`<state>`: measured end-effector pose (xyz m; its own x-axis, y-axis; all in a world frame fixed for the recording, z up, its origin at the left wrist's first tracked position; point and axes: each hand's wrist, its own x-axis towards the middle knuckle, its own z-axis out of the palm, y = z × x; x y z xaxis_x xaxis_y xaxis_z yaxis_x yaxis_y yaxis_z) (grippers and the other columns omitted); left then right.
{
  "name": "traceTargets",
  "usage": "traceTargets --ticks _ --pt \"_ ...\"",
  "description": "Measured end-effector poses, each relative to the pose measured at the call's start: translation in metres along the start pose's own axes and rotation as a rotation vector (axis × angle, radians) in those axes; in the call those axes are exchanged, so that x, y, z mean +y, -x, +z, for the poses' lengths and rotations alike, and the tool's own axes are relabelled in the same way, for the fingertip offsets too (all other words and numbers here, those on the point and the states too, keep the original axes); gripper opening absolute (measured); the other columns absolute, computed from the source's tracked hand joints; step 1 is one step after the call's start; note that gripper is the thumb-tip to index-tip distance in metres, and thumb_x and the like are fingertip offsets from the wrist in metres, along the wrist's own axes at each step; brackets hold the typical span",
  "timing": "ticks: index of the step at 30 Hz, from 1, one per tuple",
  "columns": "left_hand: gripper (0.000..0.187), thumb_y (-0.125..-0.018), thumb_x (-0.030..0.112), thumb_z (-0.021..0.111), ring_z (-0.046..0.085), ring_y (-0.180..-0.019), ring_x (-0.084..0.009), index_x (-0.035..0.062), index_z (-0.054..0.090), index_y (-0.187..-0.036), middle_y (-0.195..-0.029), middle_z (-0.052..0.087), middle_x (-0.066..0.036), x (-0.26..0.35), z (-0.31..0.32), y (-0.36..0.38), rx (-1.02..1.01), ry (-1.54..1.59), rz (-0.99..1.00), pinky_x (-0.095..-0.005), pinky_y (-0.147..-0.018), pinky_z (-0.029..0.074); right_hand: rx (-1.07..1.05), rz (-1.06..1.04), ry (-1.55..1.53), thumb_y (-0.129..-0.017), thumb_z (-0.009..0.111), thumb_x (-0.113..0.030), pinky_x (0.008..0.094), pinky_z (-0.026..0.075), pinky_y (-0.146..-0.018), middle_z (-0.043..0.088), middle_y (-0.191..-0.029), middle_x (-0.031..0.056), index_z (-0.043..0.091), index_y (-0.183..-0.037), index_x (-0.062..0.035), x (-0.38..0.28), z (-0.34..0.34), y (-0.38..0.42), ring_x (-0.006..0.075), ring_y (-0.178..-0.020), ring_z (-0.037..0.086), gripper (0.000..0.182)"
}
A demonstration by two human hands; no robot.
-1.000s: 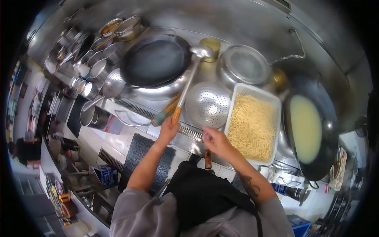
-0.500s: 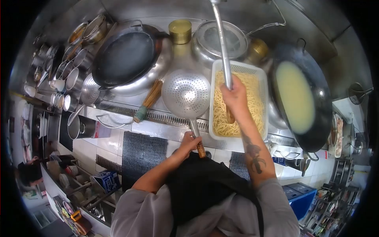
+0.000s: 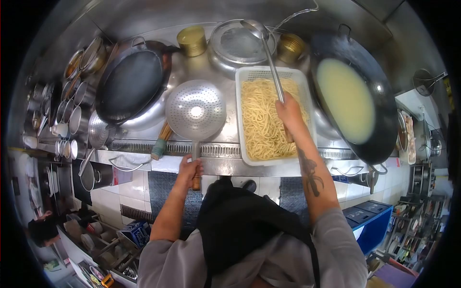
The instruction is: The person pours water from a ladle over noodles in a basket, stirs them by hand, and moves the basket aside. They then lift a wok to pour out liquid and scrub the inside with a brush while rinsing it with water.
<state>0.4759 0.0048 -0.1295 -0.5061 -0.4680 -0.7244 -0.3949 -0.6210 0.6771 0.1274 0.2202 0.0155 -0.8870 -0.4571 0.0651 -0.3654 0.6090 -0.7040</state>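
Note:
My left hand (image 3: pixel 190 169) is closed round the wooden-ended handle of a perforated skimmer (image 3: pixel 197 108). Its wide round bowl hangs over the steel stove top, left of the noodles. In my right hand (image 3: pixel 292 114) is a long-handled ladle (image 3: pixel 274 69), held by its lower end. The ladle's bowl is at the far end, above the round mesh strainer (image 3: pixel 242 42) on a metal pot. Yellow noodles (image 3: pixel 266 120) fill a white plastic basket (image 3: pixel 239 120), and my right hand and forearm pass over its right side.
A dark wok (image 3: pixel 129 86) stands at left, and another wok (image 3: pixel 384 125) with pale yellow liquid at right. Two gold tins (image 3: pixel 192 41) sit at the back. A bamboo brush (image 3: pixel 161 146) lies beside the skimmer. Steel pots (image 3: pixel 85 93) crowd the far left, where another person (image 3: pixel 43 230) is partly visible.
The view has shifted, with the stove top appearing further left. The skimmer has moved left, partly covering the bamboo brush. The ladle's bowl has come into full view near the mesh strainer.

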Motion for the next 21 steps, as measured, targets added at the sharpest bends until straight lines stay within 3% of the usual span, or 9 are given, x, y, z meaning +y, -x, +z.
traceTargets --ticks 3,5,6,9,10,12,14,17,21 --pt "0.050 -0.091 0.011 0.068 0.064 -0.069 -0.0215 0.0040 0.044 -0.134 -0.090 0.065 -0.011 0.018 -0.024 0.000 0.049 -0.276 0.094 -0.0356 -0.058 0.054 -0.004 0.025 0.018 -0.088 0.057 -0.010 0.0436 0.053 -0.072 0.066 -0.082 0.0247 0.058 -0.103 0.0065 0.014 0.017 -0.025 0.0376 -0.080 0.068 0.022" --pt "0.049 -0.090 0.011 0.068 0.066 -0.077 -0.0283 -0.0007 0.046 -0.132 -0.096 0.066 -0.016 0.008 -0.052 -0.019 0.071 -0.528 0.201 -0.0407 -0.067 0.056 -0.148 0.221 -0.223 -0.091 0.059 -0.014 0.0366 0.050 -0.063 0.062 -0.077 0.0132 0.061 -0.099 0.0038 0.008 0.023 -0.033 0.0241 -0.070 0.062 0.019" --pt "0.046 -0.088 0.013 0.069 0.065 -0.094 -0.0388 -0.0069 0.050 -0.125 -0.106 0.065 -0.024 0.013 -0.046 -0.008 0.255 -0.843 0.541 -0.0467 -0.084 0.052 -0.219 0.319 -0.346 -0.093 0.060 -0.015 0.0331 0.048 -0.058 0.060 -0.074 0.0075 0.062 -0.097 0.0025 0.006 0.025 -0.035 0.0173 -0.065 0.060 0.019" --pt "0.042 -0.090 0.014 0.067 0.060 -0.106 -0.0437 -0.0070 0.053 -0.123 -0.113 0.062 -0.029 0.055 0.003 0.017 0.444 -0.984 1.214 -0.0505 -0.094 0.047 -0.454 0.544 -1.017 -0.097 0.057 -0.013 0.0265 0.045 -0.051 0.056 -0.075 0.0009 0.062 -0.105 0.0024 -0.001 0.016 -0.038 0.0102 -0.059 0.054 0.018" --pt "0.033 -0.095 0.016 0.064 0.064 -0.102 -0.0380 -0.0029 0.057 -0.122 -0.110 0.065 -0.025 0.059 0.017 0.007 0.405 -0.953 1.309 -0.0453 -0.088 0.050 -0.493 0.612 -1.271 -0.098 0.056 -0.012 0.0253 0.044 -0.049 0.055 -0.075 0.0004 0.060 -0.110 0.0027 -0.004 0.009 -0.033 0.0087 -0.058 0.052 0.020" --pt "0.028 -0.098 0.016 0.061 0.066 -0.095 -0.0298 -0.0011 0.060 -0.120 -0.103 0.068 -0.018 0.074 0.058 0.001 0.060 -0.654 0.977 -0.0393 -0.083 0.052 -0.564 0.732 -1.781 -0.100 0.053 -0.011 0.0230 0.042 -0.047 0.052 -0.076 -0.0006 0.057 -0.121 0.0033 -0.008 -0.009 -0.013 0.0057 -0.056 0.049 0.026" --pt "0.027 -0.100 0.020 0.060 0.066 -0.087 -0.0218 -0.0017 0.063 -0.116 -0.096 0.069 -0.012 0.085 0.109 -0.043 -0.131 -0.490 0.861 -0.0333 -0.077 0.053 -0.572 0.725 -1.774 -0.100 0.052 -0.011 0.0213 0.041 -0.045 0.053 -0.080 -0.0005 0.051 -0.129 0.0050 -0.005 -0.023 0.010 0.0035 -0.055 0.048 0.033" --pt "0.029 -0.100 0.024 0.058 0.066 -0.081 -0.0169 -0.0006 0.064 -0.115 -0.098 0.069 -0.010 0.126 0.205 -0.077 -0.344 -0.029 0.245 -0.0310 -0.072 0.056 -0.570 0.697 -1.730 -0.100 0.050 -0.010 0.0207 0.041 -0.043 0.052 -0.081 -0.0006 0.048 -0.134 0.0063 0.000 -0.051 0.050 0.0026 -0.054 0.047 0.038" --pt "0.020 -0.099 0.016 0.055 0.064 -0.074 -0.0191 -0.0012 0.063 -0.107 -0.091 0.066 -0.011 0.128 0.295 -0.149 -0.437 -0.024 0.173 -0.0326 -0.066 0.057 -0.485 0.670 -1.548 -0.098 0.051 -0.009 0.0208 0.038 -0.040 0.051 -0.079 -0.0006 0.048 -0.134 0.0065 0.002 -0.087 0.105 0.0022 -0.052 0.045 0.039"
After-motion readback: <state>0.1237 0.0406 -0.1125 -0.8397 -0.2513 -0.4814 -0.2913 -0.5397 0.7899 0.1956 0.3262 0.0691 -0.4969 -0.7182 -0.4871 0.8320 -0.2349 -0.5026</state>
